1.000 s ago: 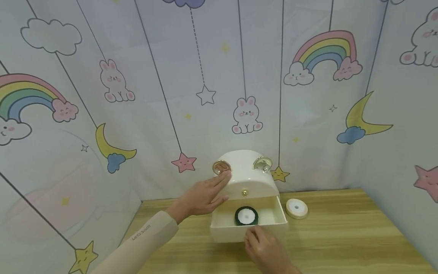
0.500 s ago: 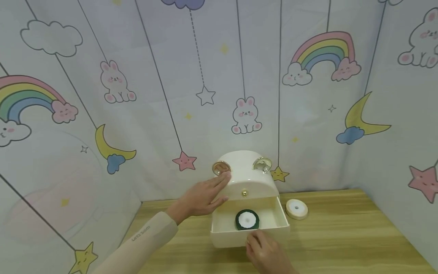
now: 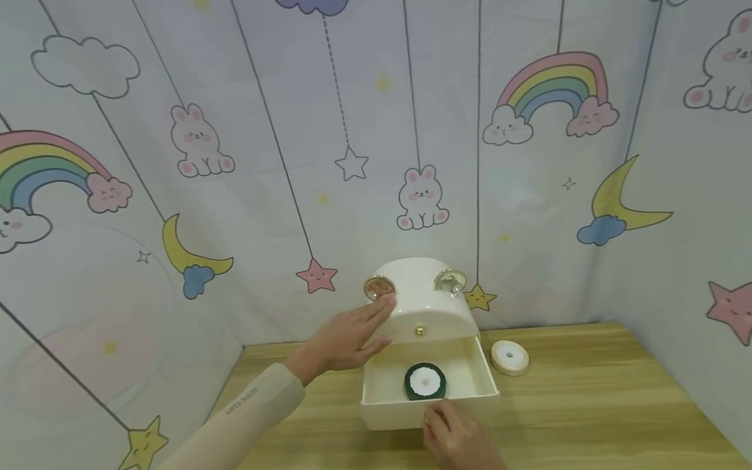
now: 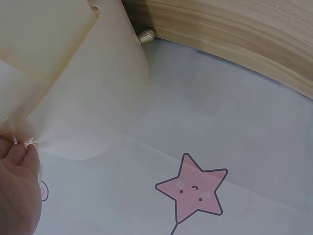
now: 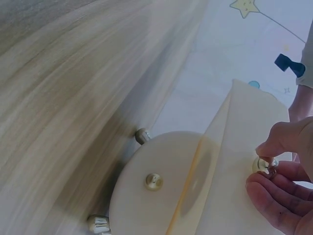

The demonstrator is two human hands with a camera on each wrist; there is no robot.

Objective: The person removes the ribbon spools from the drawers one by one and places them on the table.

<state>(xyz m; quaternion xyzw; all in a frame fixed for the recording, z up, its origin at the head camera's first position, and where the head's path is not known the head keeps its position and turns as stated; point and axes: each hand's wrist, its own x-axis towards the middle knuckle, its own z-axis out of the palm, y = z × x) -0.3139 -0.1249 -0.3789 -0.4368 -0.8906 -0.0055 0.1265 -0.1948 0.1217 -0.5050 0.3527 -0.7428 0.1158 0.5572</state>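
A white, rounded storage box (image 3: 416, 279) with two gold ears stands on the table, its drawer (image 3: 393, 416) pulled out toward me. Inside the drawer lies a spool of dark green ribbon (image 3: 425, 381) with a white face. My left hand (image 3: 346, 336) rests on the box's upper left edge, fingers extended. At the drawer front, my right hand (image 3: 461, 434) pinches the gold knob (image 5: 261, 165) between thumb and fingers, as the right wrist view shows. Another gold knob (image 3: 420, 331) sits on the upper front of the box.
A cream ribbon spool (image 3: 510, 358) lies on the wooden table (image 3: 576, 398) to the right of the box. Behind, a printed cloth (image 3: 376, 111) with rainbows, rabbits and stars hangs close to the box. Gold feet (image 5: 143, 135) hold the box up.
The drawer has slid a little farther out toward me, with the green ribbon spool and my right hand moving along. My left hand has stayed in place on the box.
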